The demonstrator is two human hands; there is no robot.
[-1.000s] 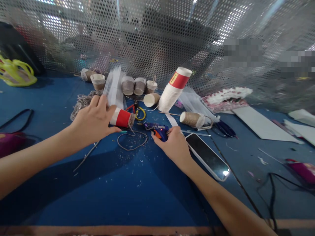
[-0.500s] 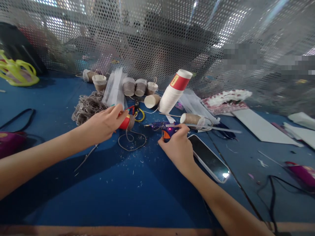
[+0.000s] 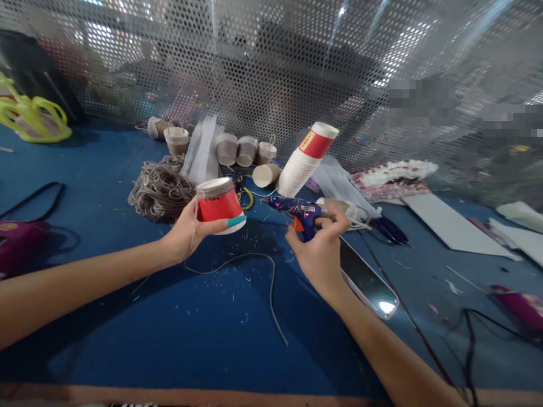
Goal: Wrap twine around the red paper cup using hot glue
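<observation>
Left hand [image 3: 187, 233] pinches the round red-and-white paper cup [image 3: 221, 208] just left of the dark-blue plastic glue gun [image 3: 304, 208] (right hand [image 3: 321, 255] wrapped round its handle), so I'd steady the cup and keep the thin grey cord [image 3: 272, 288] clear.

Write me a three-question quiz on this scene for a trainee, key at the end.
1. What does the right hand hold?
A) a white-edged black phone
B) a blue plastic glue gun with an orange trigger
C) a tall stack of white paper cups
2. Fill in: the left hand holds a red and white paper cup, its end wound with grey cord facing ____.
3. True or false: the glue gun's nozzle touches that cup.

Key: 1 B; 2 upward; 3 false.
</observation>
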